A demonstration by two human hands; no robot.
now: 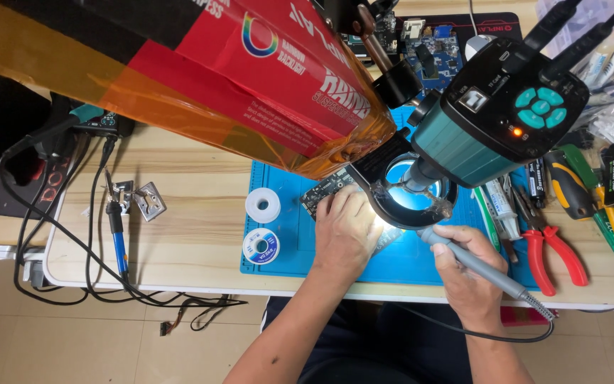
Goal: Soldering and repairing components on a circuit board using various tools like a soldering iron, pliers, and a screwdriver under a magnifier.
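**Soldering under the ring light**

The left hand [345,231] lies flat, fingers together and gripping nothing, pressed down on a dark circuit board [323,193] that rests on the blue work mat [289,252]; most of the board is hidden beneath the hand and the ring light [412,200], so only its upper-left corner shows; the right hand [465,274] is closed in a pen grip around a grey soldering iron [485,272], whose tip points up and left toward the lit spot under the ring light, while its cord trails off to the lower right; whether the tip touches the board cannot be told. A teal camera head [500,114] sits above the light; a red box [271,64] wrapped in amber tape juts in from the upper left. Two solder spools [262,226] stand on the mat just left of the board; red-handled pliers [550,250] lie to the right of the mat; a second iron with a blue handle [117,238] rests on the wooden table [193,213], well apart to the left.
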